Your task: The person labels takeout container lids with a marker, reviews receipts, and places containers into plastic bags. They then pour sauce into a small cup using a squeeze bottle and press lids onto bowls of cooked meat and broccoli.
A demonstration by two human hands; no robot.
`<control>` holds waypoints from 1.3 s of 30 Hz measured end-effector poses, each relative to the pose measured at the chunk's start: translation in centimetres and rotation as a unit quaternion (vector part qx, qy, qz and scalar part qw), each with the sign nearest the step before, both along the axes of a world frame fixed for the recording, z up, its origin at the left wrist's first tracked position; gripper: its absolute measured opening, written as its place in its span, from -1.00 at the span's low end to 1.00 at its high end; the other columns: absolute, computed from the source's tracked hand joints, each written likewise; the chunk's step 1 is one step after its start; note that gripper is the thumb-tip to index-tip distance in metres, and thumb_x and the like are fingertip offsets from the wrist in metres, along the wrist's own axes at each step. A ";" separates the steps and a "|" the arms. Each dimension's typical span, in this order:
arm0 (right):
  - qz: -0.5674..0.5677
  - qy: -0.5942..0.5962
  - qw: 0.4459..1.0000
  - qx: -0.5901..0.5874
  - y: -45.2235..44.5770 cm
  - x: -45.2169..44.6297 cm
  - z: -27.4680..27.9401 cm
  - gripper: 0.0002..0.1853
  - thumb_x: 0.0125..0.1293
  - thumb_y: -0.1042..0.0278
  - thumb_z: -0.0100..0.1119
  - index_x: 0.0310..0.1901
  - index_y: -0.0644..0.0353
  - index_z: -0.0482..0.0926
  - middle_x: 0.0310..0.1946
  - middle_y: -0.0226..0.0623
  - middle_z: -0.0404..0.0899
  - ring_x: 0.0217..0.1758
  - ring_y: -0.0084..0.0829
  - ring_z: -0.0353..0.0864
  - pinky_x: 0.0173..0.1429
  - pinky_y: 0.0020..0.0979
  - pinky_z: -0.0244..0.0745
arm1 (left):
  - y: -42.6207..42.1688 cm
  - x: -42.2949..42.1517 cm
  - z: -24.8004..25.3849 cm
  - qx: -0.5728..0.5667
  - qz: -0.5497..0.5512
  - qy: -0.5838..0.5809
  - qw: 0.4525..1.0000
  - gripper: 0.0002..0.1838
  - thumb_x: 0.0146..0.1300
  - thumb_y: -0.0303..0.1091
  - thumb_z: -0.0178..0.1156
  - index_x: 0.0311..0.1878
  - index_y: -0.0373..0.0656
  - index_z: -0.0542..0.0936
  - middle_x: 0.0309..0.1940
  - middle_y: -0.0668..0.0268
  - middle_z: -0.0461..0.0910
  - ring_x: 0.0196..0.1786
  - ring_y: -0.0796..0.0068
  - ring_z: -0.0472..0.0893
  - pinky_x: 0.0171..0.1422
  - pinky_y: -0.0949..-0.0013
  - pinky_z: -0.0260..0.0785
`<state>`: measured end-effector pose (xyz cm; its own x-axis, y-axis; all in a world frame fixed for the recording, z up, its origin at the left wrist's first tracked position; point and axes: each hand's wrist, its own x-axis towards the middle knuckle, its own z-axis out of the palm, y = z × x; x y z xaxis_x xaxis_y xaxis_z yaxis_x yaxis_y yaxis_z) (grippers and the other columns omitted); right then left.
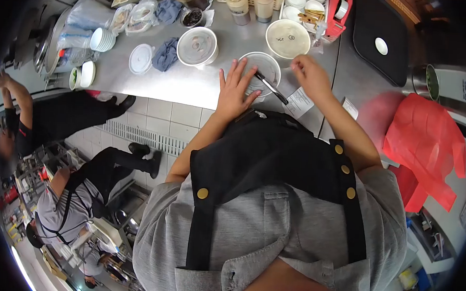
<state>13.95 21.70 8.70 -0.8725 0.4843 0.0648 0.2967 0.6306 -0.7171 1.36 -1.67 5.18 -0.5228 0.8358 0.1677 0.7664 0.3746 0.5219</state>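
Observation:
My left hand (236, 92) lies with its fingers spread on the clear lid of a round bowl (275, 63) near the table's edge. A black and white marker pen (270, 86) rests slantwise across that lid, beside my index finger and thumb. My right hand (311, 76) is closed, its fingers curled together just right of the bowl; what they hold, if anything, is hidden. Just beyond it stands a lidded bowl (287, 39) with dark handwriting on top. A printed paper slip (300, 102) lies below my right hand.
Another lidded bowl (197, 46), a blue cloth (165, 54) and a loose lid (141, 58) are to the left. Sauce bottles (238, 7) stand at the back. A black case (380, 40) and red plastic bag (425, 140) are at right. Other people work at left.

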 end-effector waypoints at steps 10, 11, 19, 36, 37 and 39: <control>0.083 -0.138 0.940 -0.302 -4.0 3.9 -7.7 -0.48 0.37 -0.16 0.21 -0.11 0.25 0.66 -0.25 -0.23 0.70 -0.15 -0.33 0.65 -0.03 -0.31 0.50 | 2.6 -0.8 2.6 -0.020 -0.142 0.115 0.983 -0.54 0.07 -0.17 0.43 0.11 0.31 0.68 0.44 0.28 0.28 0.50 -0.01 0.16 0.48 -0.40 -0.04; 0.081 -0.137 0.940 -0.303 -4.1 4.3 -7.4 -0.48 0.37 -0.16 0.21 -0.11 0.25 0.66 -0.25 -0.23 0.70 -0.15 -0.33 0.65 -0.03 -0.31 0.50 | 2.6 -0.7 2.6 -0.020 -0.155 0.137 0.978 -0.55 0.07 -0.20 0.43 0.09 0.27 0.69 0.41 0.29 0.32 0.47 0.03 0.20 0.47 -0.34 0.03; 0.317 -0.193 0.895 -0.247 -5.2 1.9 -11.3 -0.60 0.35 -0.02 0.27 -0.09 0.20 0.67 -0.27 -0.14 0.70 -0.17 -0.24 0.67 -0.05 -0.22 0.51 | 0.5 2.5 1.3 0.136 0.001 0.020 0.991 -0.76 0.16 -0.47 0.37 -0.08 -0.10 0.68 -0.18 0.24 0.59 -0.13 0.19 0.53 0.00 0.20 0.39; 0.100 0.082 0.922 -0.365 -6.8 4.0 3.9 -0.74 0.37 0.29 0.32 -0.14 0.30 0.49 -0.38 -0.30 0.63 -0.37 -0.60 0.63 -0.39 -0.44 0.46 | 0.3 6.9 4.0 0.441 0.104 -0.613 0.647 -0.71 0.47 -0.23 0.19 0.13 -0.16 0.50 -0.41 0.44 0.44 -0.48 0.68 0.29 -0.39 0.55 0.19; 0.139 0.078 0.976 -0.151 -6.6 4.1 4.0 -0.74 0.39 0.26 0.30 -0.19 0.31 0.52 -0.40 -0.34 0.62 -0.44 -0.64 0.57 -0.42 -0.46 0.42 | -0.1 6.6 4.2 0.470 0.082 -0.658 0.582 -0.79 0.48 -0.17 0.17 -0.05 -0.10 0.50 -0.53 0.49 0.35 -0.49 0.68 0.26 -0.37 0.54 0.14; 0.151 0.044 0.959 -0.235 -6.6 4.5 5.6 -0.75 0.39 0.25 0.28 -0.22 0.30 0.54 -0.41 -0.32 0.62 -0.47 -0.57 0.54 -0.41 -0.42 0.41 | -0.2 5.7 5.5 0.469 0.080 -0.702 0.530 -0.83 0.47 -0.27 0.17 -0.26 -0.06 0.45 -0.60 0.50 0.29 -0.51 0.70 0.24 -0.44 0.56 0.09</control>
